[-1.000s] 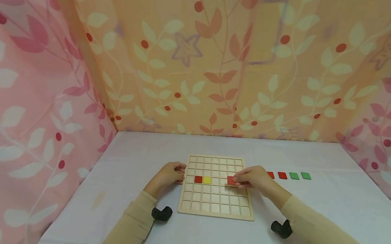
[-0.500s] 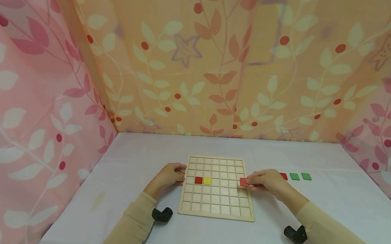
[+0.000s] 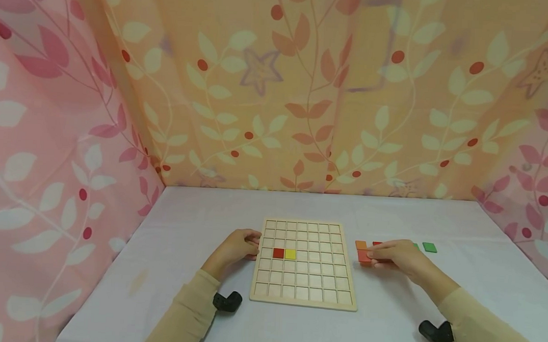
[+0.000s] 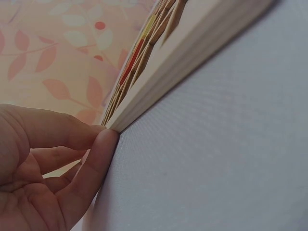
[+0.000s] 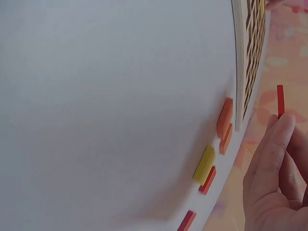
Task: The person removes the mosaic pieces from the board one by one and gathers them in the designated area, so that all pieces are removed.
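Note:
A square wooden grid board (image 3: 302, 297) lies on the table in the head view. One red tile (image 3: 278, 253) and one yellow tile (image 3: 291, 254) sit side by side in its cells. My left hand (image 3: 236, 248) grips the board's left edge; in the left wrist view, the thumb and index finger (image 4: 60, 129) meet at that edge. Just right of the board, my right hand (image 3: 399, 258) pinches another red tile (image 3: 363, 256) by its side. The right wrist view shows this tile (image 5: 280, 100) raised, sticking out from the fingertips.
Loose tiles lie right of the board: an orange tile (image 3: 360, 244), a red tile (image 3: 377, 243) and a green tile (image 3: 429, 247), others partly behind my right hand. A yellow tile (image 5: 204, 165) shows in the right wrist view. A patterned curtain (image 3: 276, 115) hangs behind the table.
My right hand has moved right with the red tile, from over the board's right columns to beyond its right edge. The left hand stays at the board.

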`<state>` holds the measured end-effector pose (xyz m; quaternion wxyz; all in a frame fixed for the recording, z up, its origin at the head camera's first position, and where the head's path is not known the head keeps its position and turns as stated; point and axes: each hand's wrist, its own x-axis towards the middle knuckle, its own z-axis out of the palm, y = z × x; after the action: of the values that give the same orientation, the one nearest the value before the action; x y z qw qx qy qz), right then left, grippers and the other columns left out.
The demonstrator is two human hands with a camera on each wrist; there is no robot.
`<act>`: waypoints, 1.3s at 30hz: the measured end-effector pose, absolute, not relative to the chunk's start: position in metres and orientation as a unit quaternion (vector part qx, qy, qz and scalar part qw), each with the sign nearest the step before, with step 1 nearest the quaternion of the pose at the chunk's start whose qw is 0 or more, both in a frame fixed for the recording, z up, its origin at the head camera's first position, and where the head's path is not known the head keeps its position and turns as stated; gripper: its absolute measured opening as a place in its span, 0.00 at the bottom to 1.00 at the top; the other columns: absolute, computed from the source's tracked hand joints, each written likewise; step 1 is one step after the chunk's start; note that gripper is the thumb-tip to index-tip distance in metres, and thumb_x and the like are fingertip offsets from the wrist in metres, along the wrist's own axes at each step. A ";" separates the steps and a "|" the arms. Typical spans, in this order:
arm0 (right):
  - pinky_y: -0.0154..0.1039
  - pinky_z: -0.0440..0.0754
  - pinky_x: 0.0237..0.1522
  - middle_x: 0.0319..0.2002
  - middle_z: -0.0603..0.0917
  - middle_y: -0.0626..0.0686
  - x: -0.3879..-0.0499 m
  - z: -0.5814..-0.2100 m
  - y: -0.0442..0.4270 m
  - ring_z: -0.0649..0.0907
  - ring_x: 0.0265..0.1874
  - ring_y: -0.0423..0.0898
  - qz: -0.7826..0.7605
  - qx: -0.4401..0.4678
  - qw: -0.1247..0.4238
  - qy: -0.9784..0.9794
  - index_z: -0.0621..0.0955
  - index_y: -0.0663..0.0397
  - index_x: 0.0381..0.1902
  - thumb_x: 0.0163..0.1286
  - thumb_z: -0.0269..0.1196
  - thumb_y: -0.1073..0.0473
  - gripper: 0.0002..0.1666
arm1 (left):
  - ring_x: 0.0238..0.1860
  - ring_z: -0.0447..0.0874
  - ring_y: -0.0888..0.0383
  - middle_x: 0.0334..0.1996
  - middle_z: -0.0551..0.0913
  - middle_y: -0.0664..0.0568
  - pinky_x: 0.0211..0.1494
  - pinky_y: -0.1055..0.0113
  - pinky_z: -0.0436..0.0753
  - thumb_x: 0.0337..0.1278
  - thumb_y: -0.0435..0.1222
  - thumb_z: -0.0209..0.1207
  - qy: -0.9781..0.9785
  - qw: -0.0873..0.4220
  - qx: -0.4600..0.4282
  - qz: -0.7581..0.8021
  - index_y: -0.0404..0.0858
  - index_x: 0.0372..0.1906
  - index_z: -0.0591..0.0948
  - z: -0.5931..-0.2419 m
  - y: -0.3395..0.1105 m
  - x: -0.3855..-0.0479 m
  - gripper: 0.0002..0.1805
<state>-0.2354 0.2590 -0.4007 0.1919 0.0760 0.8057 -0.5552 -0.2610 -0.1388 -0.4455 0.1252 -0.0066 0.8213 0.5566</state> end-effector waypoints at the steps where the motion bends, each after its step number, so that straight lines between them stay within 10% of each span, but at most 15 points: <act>1: 0.30 0.88 0.36 0.30 0.88 0.47 -0.235 -0.400 0.262 0.86 0.26 0.38 -0.555 0.076 0.192 0.806 0.81 0.72 0.52 0.65 0.69 0.58 0.24 | 0.35 0.80 0.57 0.41 0.80 0.42 0.37 0.67 0.89 0.53 0.18 0.60 0.821 0.124 -0.008 0.557 0.27 0.59 0.77 -0.445 -0.139 -0.261 0.25; 39: 0.30 0.88 0.37 0.29 0.88 0.45 -0.243 -0.413 0.349 0.87 0.27 0.40 -0.551 0.132 0.212 0.796 0.88 0.63 0.43 0.70 0.65 0.56 0.14 | 0.37 0.79 0.58 0.42 0.79 0.43 0.36 0.69 0.88 0.53 0.18 0.60 0.815 0.126 -0.005 0.566 0.26 0.61 0.76 -0.445 -0.141 -0.260 0.27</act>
<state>-0.2430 0.3488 -0.4125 0.2123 0.1324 0.7964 -0.5506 -0.2603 -0.1406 -0.4455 0.1265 -0.0051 0.8145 0.5661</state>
